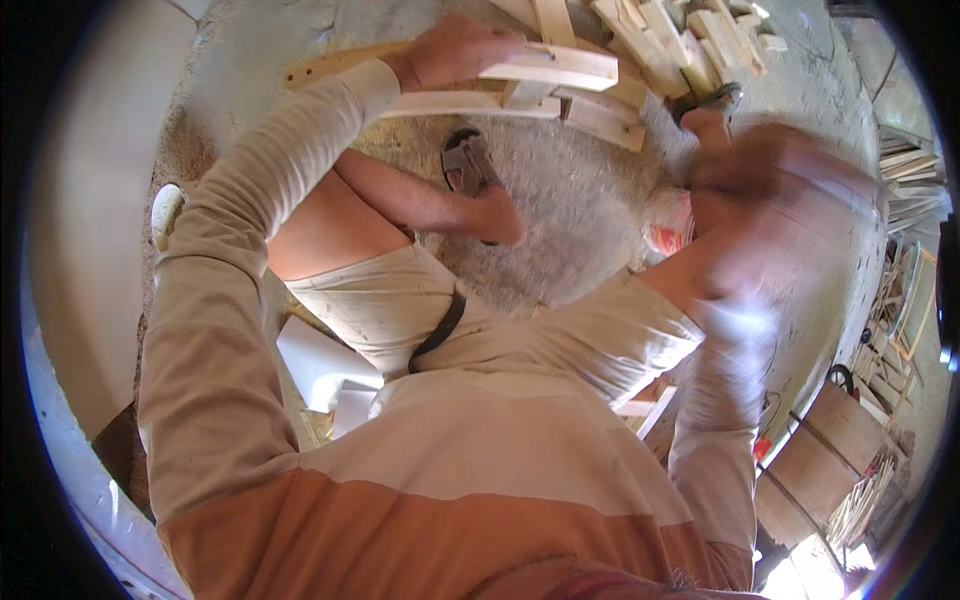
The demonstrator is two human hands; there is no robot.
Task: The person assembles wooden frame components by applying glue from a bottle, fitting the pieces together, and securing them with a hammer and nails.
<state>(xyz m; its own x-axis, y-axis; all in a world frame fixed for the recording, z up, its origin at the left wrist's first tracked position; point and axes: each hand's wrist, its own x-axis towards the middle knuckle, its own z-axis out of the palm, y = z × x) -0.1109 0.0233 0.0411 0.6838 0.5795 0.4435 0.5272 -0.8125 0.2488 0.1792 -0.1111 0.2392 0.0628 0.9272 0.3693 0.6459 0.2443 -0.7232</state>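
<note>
My left hand (455, 52) is closed over a pale wooden board (560, 66) at the far side, its fingers curled along the top. A second wooden board (450, 103) lies just nearer, and a short wood block (605, 122) is beside it. Out to the right, my right hand (760, 165) is smeared by motion above my right knee. A blurred long shape (845, 185) runs off beside it; what it is, and whether the hand grips it, cannot be made out.
Wood offcuts (690, 45) are heaped at the far right. A red and white container (668, 222) stands by my right leg. My sandalled left foot (468, 165) rests on the concrete floor (570, 235). A cardboard box (820, 465) and more wood strips (910, 165) line the right side.
</note>
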